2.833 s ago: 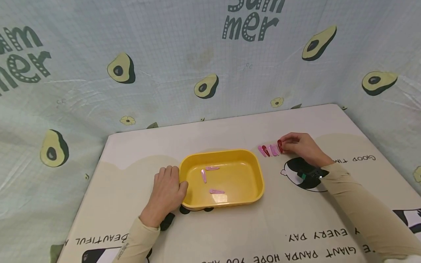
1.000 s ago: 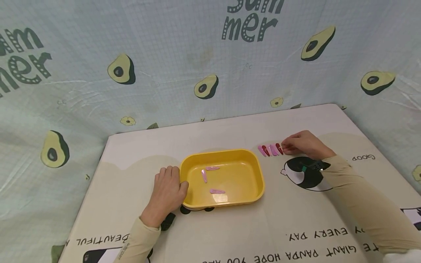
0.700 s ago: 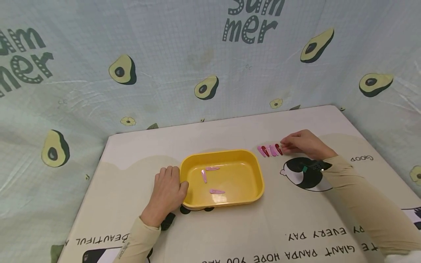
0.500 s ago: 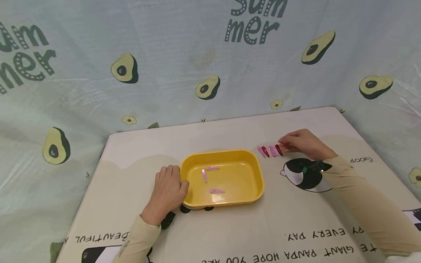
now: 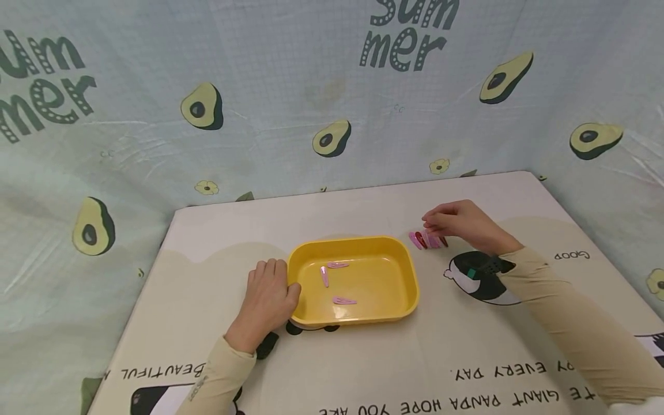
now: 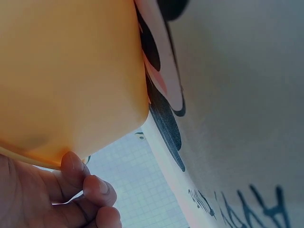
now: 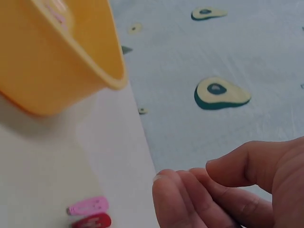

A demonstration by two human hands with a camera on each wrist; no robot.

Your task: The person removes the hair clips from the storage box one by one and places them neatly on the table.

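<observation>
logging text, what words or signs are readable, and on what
"sum mer": backdrop, twice, one cut off
"BEAUTIFUL": tablecloth, upside down
"GOOD": same
"Y EVERY DAY.": same, partial
"TE GIANT PANDA HOPE YOU ARE": same, partial
Left sleeve print, backdrop marks: too small
Left wrist view: letters blurred

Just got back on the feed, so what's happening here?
A person's left hand grips the left rim of a yellow tray, in which three pink hair clips lie. The right hand, holding nothing visible, is over a row of pink and red hair clips on the table, to the right of the tray.
</observation>
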